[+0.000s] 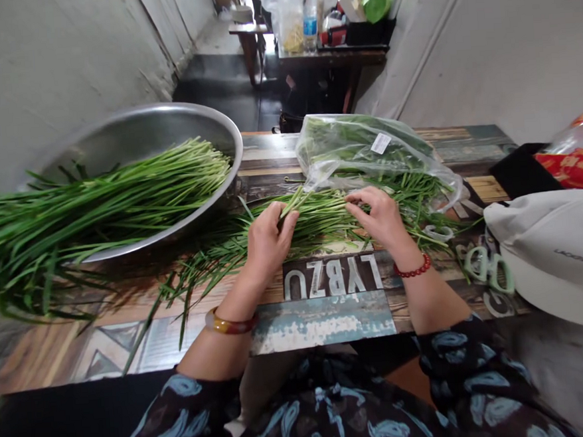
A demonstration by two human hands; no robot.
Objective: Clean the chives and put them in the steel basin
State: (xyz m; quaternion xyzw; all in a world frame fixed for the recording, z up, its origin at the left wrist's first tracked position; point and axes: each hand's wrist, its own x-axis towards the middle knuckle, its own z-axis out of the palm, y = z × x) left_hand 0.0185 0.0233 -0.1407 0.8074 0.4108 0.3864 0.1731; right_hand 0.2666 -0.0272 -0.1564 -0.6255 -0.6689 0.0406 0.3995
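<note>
My left hand (269,241) is closed around a few garlic chives (293,202), their pale stem ends pointing up past the thumb. To the right, my right hand (378,218) has thumb and forefinger pinched at the stem ends of more chives. Beneath and between both hands, a loose pile of garlic chives (319,224) lies on the patterned wooden table (323,319). A large bundle of chives (144,189) rests in a steel basin (239,142) at left, its leaves hanging over the rim. Behind my right hand lies a clear plastic bag (355,134) with more chives inside.
Pale green-handled scissors (489,270) and a light grey cap (555,243) lie at the right, with a red and yellow package (579,148) behind. A white ring-shaped item (438,233) sits near the bag. Farther back, a second table holds a water bottle (309,21).
</note>
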